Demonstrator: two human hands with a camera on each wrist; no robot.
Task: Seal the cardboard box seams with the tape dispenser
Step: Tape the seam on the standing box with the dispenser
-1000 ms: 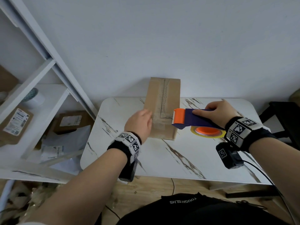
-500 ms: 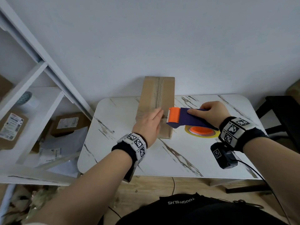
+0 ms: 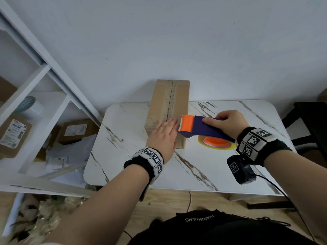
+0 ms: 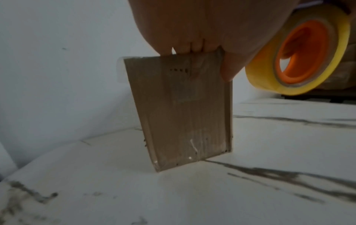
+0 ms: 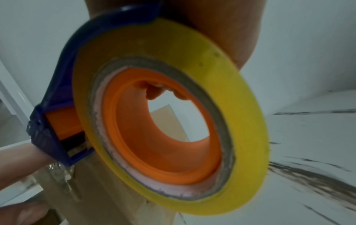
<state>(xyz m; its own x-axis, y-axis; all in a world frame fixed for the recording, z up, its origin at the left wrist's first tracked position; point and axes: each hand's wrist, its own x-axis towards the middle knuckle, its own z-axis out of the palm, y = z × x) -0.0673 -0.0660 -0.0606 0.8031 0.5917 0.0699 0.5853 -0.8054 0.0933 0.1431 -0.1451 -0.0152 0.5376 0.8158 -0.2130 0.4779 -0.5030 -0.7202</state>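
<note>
A long brown cardboard box [image 3: 168,106] lies on the white marble table [image 3: 203,170], its top seam running away from me. My left hand [image 3: 163,134] lies flat with straight fingers on the box's near end, the thumb [image 4: 229,71] down its front face [image 4: 185,115]. My right hand [image 3: 228,122] grips the blue and orange tape dispenser [image 3: 198,128], whose orange cutter end sits at the box top beside my left fingertips. Its yellow tape roll [image 5: 173,121] hangs to the right of the box, above the table. Clear tape [image 5: 63,175] lies crinkled on the box's near corner.
A white shelf unit [image 3: 35,106] stands left of the table, holding labelled parcels [image 3: 14,135] and a white tape roll [image 3: 29,105]. A dark chair [image 3: 307,124] stands to the right. The wall is close behind the box. A cable [image 3: 276,184] hangs from my right wrist camera.
My left hand has slid from the box's left side onto its top near end and flattened there. The dispenser in my right hand has stayed at the near end of the box.
</note>
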